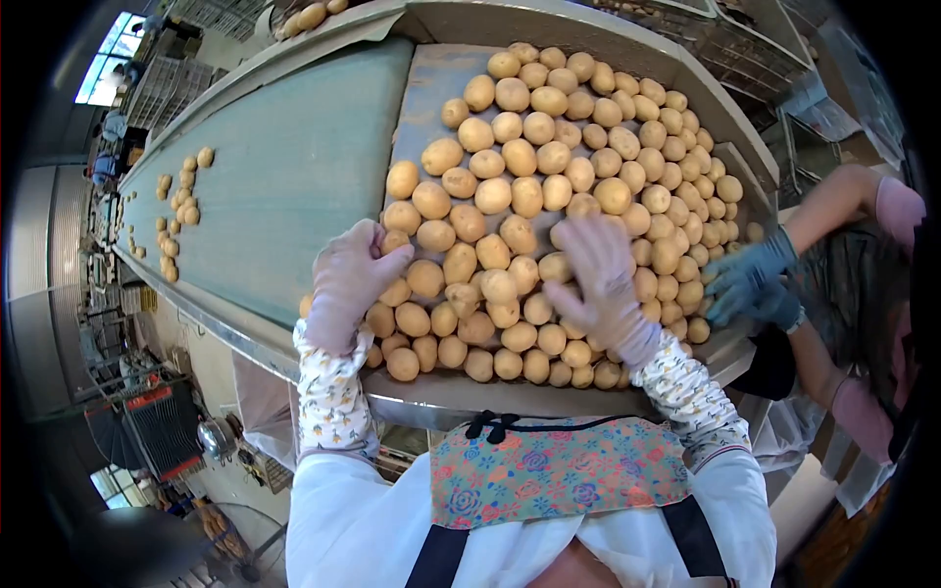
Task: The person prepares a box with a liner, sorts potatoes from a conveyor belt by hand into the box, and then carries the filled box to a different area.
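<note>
Many round tan potatoes (520, 157) cover the grey sorting surface. My left hand (348, 274), in a thin pale glove, is at the left edge of the potatoes. Its thumb and fingers close around a small potato (395, 242), which is partly hidden by them. My right hand (600, 274), also gloved and slightly blurred by motion, lies over potatoes right of the middle. Its fingers are spread, palm down, with no potato held in them. The potatoes under that palm are hidden.
A green conveyor belt (284, 167) runs off to the left with several potatoes (184, 196) farther along. Metal side walls (588, 29) border the surface. At the right, a co-worker's blue-gloved hands (750, 279) reach onto the potatoes. Crates (755, 49) stand behind.
</note>
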A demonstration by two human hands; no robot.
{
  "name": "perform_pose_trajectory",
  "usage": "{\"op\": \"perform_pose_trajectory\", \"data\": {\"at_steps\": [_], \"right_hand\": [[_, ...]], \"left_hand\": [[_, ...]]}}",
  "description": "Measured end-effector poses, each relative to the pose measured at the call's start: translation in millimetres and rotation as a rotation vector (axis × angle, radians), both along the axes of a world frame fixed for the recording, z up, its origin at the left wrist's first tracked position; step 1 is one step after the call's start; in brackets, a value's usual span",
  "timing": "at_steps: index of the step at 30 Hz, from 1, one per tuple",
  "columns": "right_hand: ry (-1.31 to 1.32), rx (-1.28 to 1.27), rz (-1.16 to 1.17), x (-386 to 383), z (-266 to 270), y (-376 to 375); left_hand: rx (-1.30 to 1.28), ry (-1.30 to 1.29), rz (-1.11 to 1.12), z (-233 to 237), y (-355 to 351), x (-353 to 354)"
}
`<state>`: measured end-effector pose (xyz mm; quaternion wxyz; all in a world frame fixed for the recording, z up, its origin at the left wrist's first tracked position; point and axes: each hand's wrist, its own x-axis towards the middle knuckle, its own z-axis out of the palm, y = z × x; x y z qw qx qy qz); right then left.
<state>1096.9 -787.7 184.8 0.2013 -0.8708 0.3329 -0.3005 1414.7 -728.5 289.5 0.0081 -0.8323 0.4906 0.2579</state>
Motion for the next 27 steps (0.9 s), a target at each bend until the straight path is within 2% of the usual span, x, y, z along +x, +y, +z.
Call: {"op": "perform_pose_trajectory", "data": {"at_steps": [1, 4, 5, 7, 8, 10, 12, 15, 16, 18, 21, 23, 25, 26, 27], "right_hand": [[-0.069, 0.007, 0.101, 2.8, 3.5, 8.0], [-0.378, 0.164, 0.164, 33.0, 32.7, 16.9], [-0.454, 0.177, 0.171, 43.0, 39.3, 16.7], [-0.479, 0.342, 0.331, 60.3, 44.3, 14.3], [-0.529, 0.377, 0.289, 70.7, 34.0, 16.0], [-0.583, 0.341, 0.283, 80.1, 24.9, 1.9], [-0.546, 1.021, 0.361, 68.6, 48.1, -7.9], [-0.752, 1.270, 0.381, 47.7, 86.0, -35.3], [-0.841, 1.290, 0.374, 48.4, 81.9, -38.0], [-0.872, 1.130, 0.311, 45.0, 78.6, -41.6], [-1.096, 1.459, 0.442, 36.0, 71.6, -42.6], [-1.097, 1.421, 0.429, 31.2, 70.3, -40.6], [-1.050, 1.347, 0.346, 30.3, 70.4, -38.3], [-1.130, 1.388, 0.391, 30.3, 68.0, -39.2], [-1.028, 1.291, 0.245, 31.8, 77.7, -33.3]], "left_hand": [[-0.103, 0.215, 0.079, 2.0, 1.4, 0.4], [-0.237, 1.166, 0.224, 1.4, 1.6, -25.0], [-0.213, 1.150, 0.128, -2.0, 1.7, -33.0], [-0.189, 1.089, -0.076, -6.0, -4.0, -44.5], [-0.155, 1.008, -0.037, 1.2, -4.7, -50.0], [-0.186, 1.069, 0.040, -2.0, -0.4, -41.7], [-0.270, 1.036, 0.047, 3.8, -3.6, -34.9], [-0.424, 1.035, 0.110, -0.9, -4.7, -34.5], [-0.438, 1.001, 0.116, -1.6, -5.9, -36.3], [-0.427, 0.980, 0.127, -6.3, -5.2, -36.1], [-0.414, 0.933, 0.124, -4.1, -4.7, -36.5], [-0.345, 0.840, 0.130, 2.2, -3.2, -31.3], [-0.390, 0.864, 0.131, 1.0, -4.1, -29.3], [-0.431, 0.888, 0.127, -0.3, -5.3, -28.0], [-0.473, 0.905, 0.138, 1.1, -4.2, -27.5]]}}
